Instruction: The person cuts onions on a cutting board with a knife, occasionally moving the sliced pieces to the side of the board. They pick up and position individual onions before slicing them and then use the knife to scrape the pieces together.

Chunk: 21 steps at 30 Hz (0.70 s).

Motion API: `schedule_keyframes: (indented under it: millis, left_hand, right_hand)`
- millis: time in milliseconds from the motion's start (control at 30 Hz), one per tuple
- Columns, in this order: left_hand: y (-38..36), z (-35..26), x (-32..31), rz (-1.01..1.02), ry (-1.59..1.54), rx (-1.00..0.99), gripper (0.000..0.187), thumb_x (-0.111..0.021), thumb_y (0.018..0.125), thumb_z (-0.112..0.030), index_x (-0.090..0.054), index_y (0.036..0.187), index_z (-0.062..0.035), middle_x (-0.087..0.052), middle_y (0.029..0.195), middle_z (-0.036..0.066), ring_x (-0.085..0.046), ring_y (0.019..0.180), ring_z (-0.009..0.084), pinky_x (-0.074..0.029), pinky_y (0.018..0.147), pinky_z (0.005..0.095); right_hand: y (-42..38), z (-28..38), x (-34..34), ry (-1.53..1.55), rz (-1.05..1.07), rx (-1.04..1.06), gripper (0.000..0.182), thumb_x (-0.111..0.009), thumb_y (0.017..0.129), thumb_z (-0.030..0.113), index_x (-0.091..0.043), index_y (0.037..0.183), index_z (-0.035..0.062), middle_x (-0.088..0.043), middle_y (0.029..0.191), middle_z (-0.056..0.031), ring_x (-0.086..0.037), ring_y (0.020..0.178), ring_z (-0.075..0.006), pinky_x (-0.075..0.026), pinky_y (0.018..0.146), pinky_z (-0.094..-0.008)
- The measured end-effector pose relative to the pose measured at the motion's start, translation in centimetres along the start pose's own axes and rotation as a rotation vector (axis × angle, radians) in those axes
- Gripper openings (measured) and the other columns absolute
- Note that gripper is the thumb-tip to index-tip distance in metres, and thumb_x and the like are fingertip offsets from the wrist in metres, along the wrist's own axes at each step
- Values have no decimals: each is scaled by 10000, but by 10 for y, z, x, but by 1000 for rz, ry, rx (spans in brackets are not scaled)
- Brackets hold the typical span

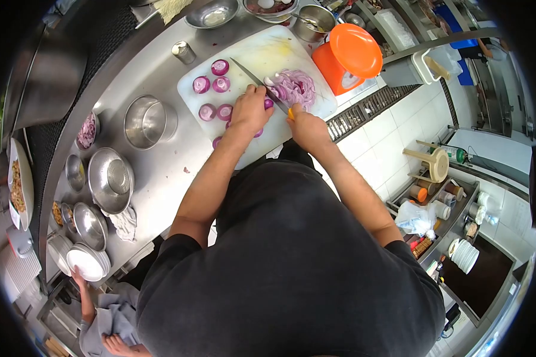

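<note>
My right hand is closed round the yellow handle of a kitchen knife, whose long blade points up and to the left over the board. My left hand is closed on a red onion beside the blade, its fingers partly hiding the onion. On the far side of the knife lies a heap of sliced red onion. Several peeled onion halves rest on the left part of the white cutting board; some are partly covered by my left forearm.
An orange kitchen scale stands at the board's right edge. Left of the board are a steel pot, a small metal tin and several steel bowls. Another person's hand touches stacked white plates at lower left.
</note>
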<state>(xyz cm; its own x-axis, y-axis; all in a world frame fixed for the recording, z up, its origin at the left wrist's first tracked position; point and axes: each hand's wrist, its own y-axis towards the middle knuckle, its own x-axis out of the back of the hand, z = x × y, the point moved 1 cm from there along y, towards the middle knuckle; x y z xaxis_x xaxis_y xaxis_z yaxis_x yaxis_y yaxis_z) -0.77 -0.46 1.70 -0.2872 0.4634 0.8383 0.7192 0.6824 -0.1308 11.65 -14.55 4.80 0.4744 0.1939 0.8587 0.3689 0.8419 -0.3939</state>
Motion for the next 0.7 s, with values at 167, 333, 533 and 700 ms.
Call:
schedule_keyframes:
  millis: [167, 333, 533, 700]
  left_hand:
    - [-1, 3, 11, 85, -136, 30, 453, -816, 871, -160, -608, 1255, -40, -631, 1275, 203, -668, 1176, 407, -555, 1001, 499]
    - [2, 13, 3, 2, -105, -25, 369, -833, 862, -151, -649, 1164, -45, -680, 1134, 160, -699, 1030, 352, -558, 897, 479]
    - [-1, 12, 6, 18, -137, -31, 304, -820, 874, -148, -663, 1114, -44, -691, 1115, 142, -696, 1036, 359, -559, 894, 485]
    - [2, 11, 6, 16, -129, -14, 296, -821, 875, -152, -669, 1105, -44, -697, 1106, 139, -705, 1024, 352, -565, 883, 473]
  right_hand:
    - [-11, 15, 29, -86, 30, 36, 334, -617, 1054, 284, -535, 1196, -7, -763, 922, -221, -761, 890, -416, -595, 780, -532]
    - [-13, 18, 13, -39, 23, 18, 319, -619, 1051, 261, -542, 1193, -14, -762, 919, -220, -761, 871, -417, -598, 766, -522]
    - [7, 19, 13, -30, 16, 86, 311, -618, 1051, 240, -528, 1199, -19, -760, 923, -230, -764, 868, -416, -601, 755, -515]
    - [-7, 28, 27, -61, 45, 42, 318, -625, 1049, 250, -536, 1179, -26, -761, 924, -231, -768, 869, -405, -603, 755, -511]
